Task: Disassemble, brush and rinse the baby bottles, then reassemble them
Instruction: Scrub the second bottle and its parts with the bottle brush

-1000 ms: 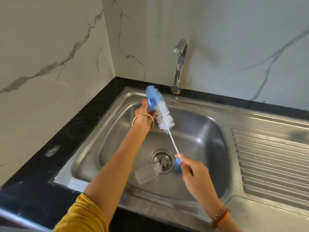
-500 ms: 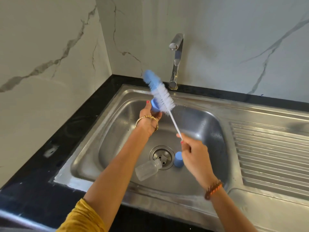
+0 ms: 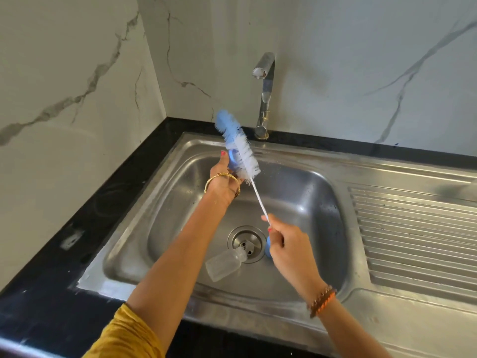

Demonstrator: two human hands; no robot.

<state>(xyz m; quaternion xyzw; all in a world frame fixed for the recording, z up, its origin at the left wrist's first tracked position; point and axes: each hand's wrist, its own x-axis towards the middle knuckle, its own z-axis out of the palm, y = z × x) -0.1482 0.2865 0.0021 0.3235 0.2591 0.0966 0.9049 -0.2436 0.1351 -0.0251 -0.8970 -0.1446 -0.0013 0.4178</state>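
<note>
Left hand (image 3: 224, 178) gripping blue bottle part (image 3: 233, 161); right hand (image 3: 289, 250) pinching brush (image 3: 238, 148) handle, axis diagonal, bristles toward sink (image 3: 284, 156) far-left corner. Bottle (image 3: 223, 263) lying near drain (image 3: 247, 242), neck toward it.

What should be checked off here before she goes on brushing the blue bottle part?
1. Left hand grips the blue bottle part: ok.
2. Right hand pinches the bottle brush by its wire handle: ok.
3. Bristles lie against the part: ok.
4. Work is held over the sink: ok.
5. Tap running for rinsing: not ok, no stream visible.
6. Clear bottle lying by the drain already brushed: cannot tell.
</note>
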